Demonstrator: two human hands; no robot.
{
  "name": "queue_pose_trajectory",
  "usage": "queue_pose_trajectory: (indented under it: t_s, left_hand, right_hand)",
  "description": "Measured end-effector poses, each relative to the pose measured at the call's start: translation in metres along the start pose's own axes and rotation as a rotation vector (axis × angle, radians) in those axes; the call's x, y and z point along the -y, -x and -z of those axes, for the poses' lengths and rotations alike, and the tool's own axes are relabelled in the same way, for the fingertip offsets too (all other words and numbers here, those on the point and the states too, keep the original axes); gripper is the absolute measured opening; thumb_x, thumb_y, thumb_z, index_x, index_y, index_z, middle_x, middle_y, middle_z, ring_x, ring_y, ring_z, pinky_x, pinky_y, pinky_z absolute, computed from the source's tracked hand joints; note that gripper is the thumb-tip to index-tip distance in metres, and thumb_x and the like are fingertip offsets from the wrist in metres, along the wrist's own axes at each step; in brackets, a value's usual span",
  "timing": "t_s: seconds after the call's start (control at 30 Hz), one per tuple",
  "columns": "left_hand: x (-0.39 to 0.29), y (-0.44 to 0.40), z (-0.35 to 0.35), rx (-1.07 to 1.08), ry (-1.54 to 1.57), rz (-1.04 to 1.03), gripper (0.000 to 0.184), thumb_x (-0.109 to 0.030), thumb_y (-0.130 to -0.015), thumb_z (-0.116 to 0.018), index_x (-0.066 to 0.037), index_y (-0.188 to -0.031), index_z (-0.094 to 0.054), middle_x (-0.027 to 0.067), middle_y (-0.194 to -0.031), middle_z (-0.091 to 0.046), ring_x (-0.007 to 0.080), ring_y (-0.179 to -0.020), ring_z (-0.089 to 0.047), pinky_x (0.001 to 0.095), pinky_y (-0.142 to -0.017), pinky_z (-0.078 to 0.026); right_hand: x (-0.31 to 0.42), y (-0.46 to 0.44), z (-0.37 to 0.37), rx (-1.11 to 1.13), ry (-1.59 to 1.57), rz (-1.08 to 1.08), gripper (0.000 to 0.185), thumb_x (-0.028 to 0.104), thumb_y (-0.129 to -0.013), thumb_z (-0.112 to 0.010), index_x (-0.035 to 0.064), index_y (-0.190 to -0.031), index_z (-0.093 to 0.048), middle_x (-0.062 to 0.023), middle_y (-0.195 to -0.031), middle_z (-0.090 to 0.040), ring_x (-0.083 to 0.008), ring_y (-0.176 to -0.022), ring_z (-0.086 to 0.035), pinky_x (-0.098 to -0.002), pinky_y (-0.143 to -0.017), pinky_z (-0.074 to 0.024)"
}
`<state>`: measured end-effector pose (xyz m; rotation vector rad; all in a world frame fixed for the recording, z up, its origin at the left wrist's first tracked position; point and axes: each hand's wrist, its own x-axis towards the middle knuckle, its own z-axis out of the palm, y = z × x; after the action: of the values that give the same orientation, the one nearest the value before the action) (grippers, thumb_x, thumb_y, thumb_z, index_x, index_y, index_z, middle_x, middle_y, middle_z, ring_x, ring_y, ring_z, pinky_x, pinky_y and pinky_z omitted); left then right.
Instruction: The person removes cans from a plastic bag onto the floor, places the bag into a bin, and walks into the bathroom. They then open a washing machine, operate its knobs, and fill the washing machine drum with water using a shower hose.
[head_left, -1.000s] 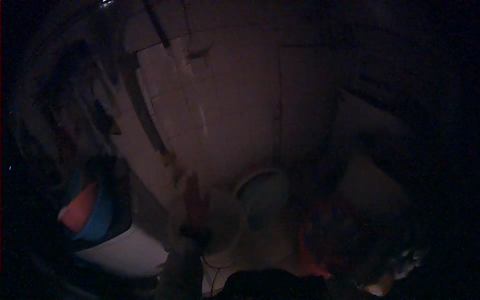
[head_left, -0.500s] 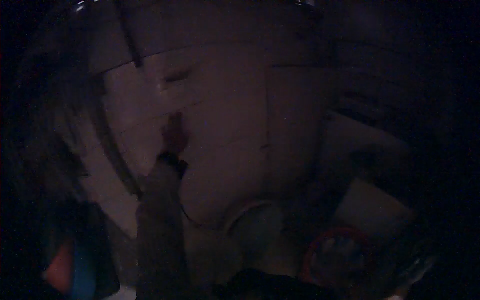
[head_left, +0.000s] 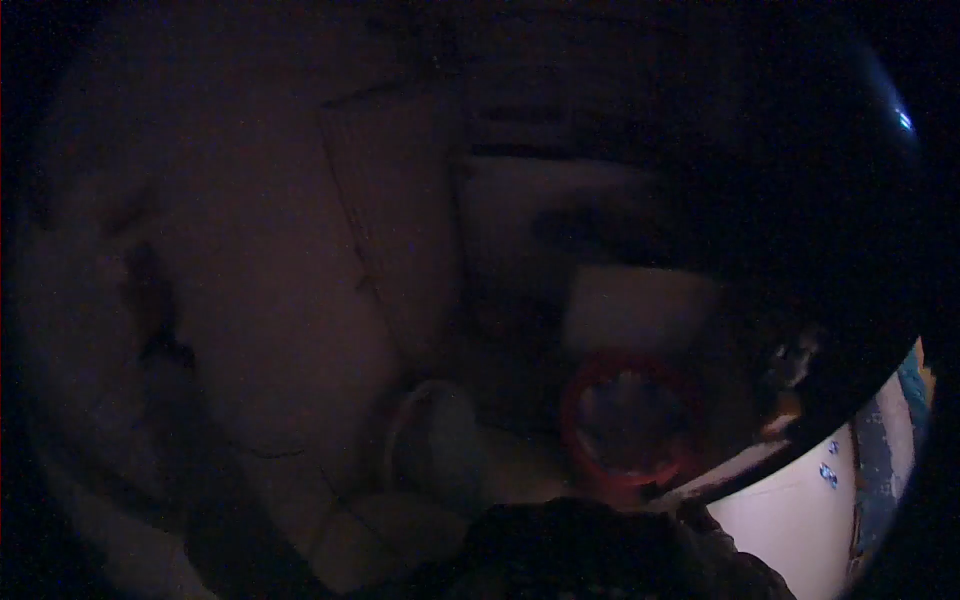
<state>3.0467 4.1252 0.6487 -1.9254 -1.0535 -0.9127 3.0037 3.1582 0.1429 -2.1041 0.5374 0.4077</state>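
Observation:
The view is very dark. My left hand [head_left: 150,290] is raised at the far left, in front of a pale wall or door, with a dark band at its wrist. Its forearm runs down toward the bottom edge. The fingers are too dim to make out, and nothing can be made out in them. My right hand does not show. Dark clothing [head_left: 590,550] fills the bottom middle. A red round tub [head_left: 575,425] with dim, bluish contents is beyond it, and a pale rounded container [head_left: 440,440] stands left of the tub.
A pale box-like shape [head_left: 640,305] is behind the red tub. A small orange thing [head_left: 782,420] lies to the tub's right. At the lower right is a bright pale surface [head_left: 790,515] with small blue marks, beside a blue-grey patterned strip [head_left: 880,470].
The view has swung right, so the tub and pale container sit further left and the bright surface has appeared. My left hand has risen from low in the view and is now at the far left.

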Motion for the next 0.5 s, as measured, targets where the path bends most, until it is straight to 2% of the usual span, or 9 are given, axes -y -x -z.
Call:
queue_pose_trajectory:
  t_s: [0.07,0.2,0.23,0.33,0.37,0.5]
  left_hand:
    - [-0.007,0.036,0.057,-0.016,-0.01,0.003,0.07,-0.021,-0.089,-0.053,-0.02,-0.148,-0.016,-0.0032,-0.155,-0.009,0.0186,-0.141,-0.017,0.0543,-0.104,-0.031]
    - [-0.008,0.063,0.061,-0.062,-0.007,-0.004,0.072,-0.017,-0.089,-0.054,-0.021,-0.148,-0.015,-0.0063,-0.156,-0.005,0.0165,-0.141,-0.017,0.0525,-0.103,-0.034]
    - [0.066,0.056,0.036,-0.011,-0.035,0.034,0.076,-0.023,-0.088,-0.057,-0.026,-0.149,-0.011,-0.0117,-0.155,-0.001,0.014,-0.143,-0.006,0.0555,-0.104,-0.032]
    - [0.065,0.054,0.023,-0.04,-0.01,0.034,0.076,-0.026,-0.088,-0.057,-0.025,-0.149,-0.012,-0.0104,-0.156,0.0,0.0145,-0.143,-0.008,0.054,-0.102,-0.032]
    - [0.064,0.052,0.018,-0.039,-0.01,0.023,0.076,-0.026,-0.088,-0.057,-0.025,-0.149,-0.012,-0.0104,-0.156,0.0,0.0145,-0.143,-0.008,0.054,-0.102,-0.032]
    - [0.064,0.053,0.0,-0.034,-0.055,0.035,0.079,-0.027,-0.086,-0.059,-0.029,-0.148,-0.011,-0.013,-0.155,-0.003,0.0129,-0.142,-0.011,0.0562,-0.1,-0.034]
  right_hand:
    - [-0.049,0.01,0.046,0.007,-0.034,-0.016,0.018,0.008,-0.086,-0.057,-0.0008,-0.099,-0.065,-0.0068,-0.075,-0.063,-0.0166,-0.06,-0.061,-0.0292,-0.056,-0.0516]
    - [-0.072,0.025,0.042,0.046,-0.132,-0.028,0.018,0.008,-0.085,-0.057,-0.0011,-0.099,-0.065,-0.0066,-0.075,-0.063,-0.0165,-0.059,-0.061,-0.029,-0.055,-0.0516]
    - [-0.053,0.093,0.019,-0.01,-0.06,0.006,0.014,0.003,-0.083,-0.058,-0.0008,-0.094,-0.066,-0.0075,-0.074,-0.063,-0.0168,-0.059,-0.06,-0.0279,-0.052,-0.0499]
    - [-0.03,0.117,0.004,-0.009,-0.066,-0.111,0.014,0.006,-0.083,-0.06,-0.0016,-0.092,-0.067,-0.0088,-0.077,-0.064,-0.0159,-0.06,-0.06,-0.0285,-0.053,-0.0495]
    - [-0.027,0.125,0.0,0.032,0.037,-0.113,0.028,0.012,-0.084,-0.059,0.001,-0.109,-0.063,-0.0101,-0.085,-0.067,-0.0176,-0.064,-0.063,-0.0312,-0.054,-0.0491]
    - [-0.019,0.146,-0.008,0.13,0.12,-0.165,0.027,0.012,-0.085,-0.059,0.002,-0.109,-0.062,-0.0101,-0.085,-0.067,-0.0191,-0.064,-0.064,-0.0317,-0.053,-0.0492]
